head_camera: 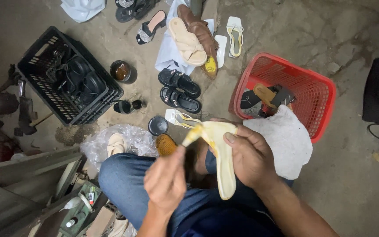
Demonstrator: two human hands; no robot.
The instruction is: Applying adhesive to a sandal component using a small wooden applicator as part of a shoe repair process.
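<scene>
- Fingers (235, 139) of my right hand (250, 158) were clamped around the cream sandal sole (223, 160), thumb lying across its upper face near the toe end.
- My left hand (166, 180) was pinched together on the sandal's yellow strap (192, 134), fingertips closed tight on it just left of the sole's far end.
- That sole sat over my lap, above my jeans (123, 180), its long axis running near-to-far with the toe end far and the heel end pointing back toward me.
- From my left fingers the sole lay just to the right, touching through the strap; my right hand was the nearer one, carrying its whole weight.
- Beyond my hands on the concrete floor (338, 30) lay a pair of black sandals (179, 90) and a small round tin (158, 126).
- A red basket (316, 87) stood at the right with a white cloth (286, 140) draped from its near rim; a black crate (44, 66) stood far left.
</scene>
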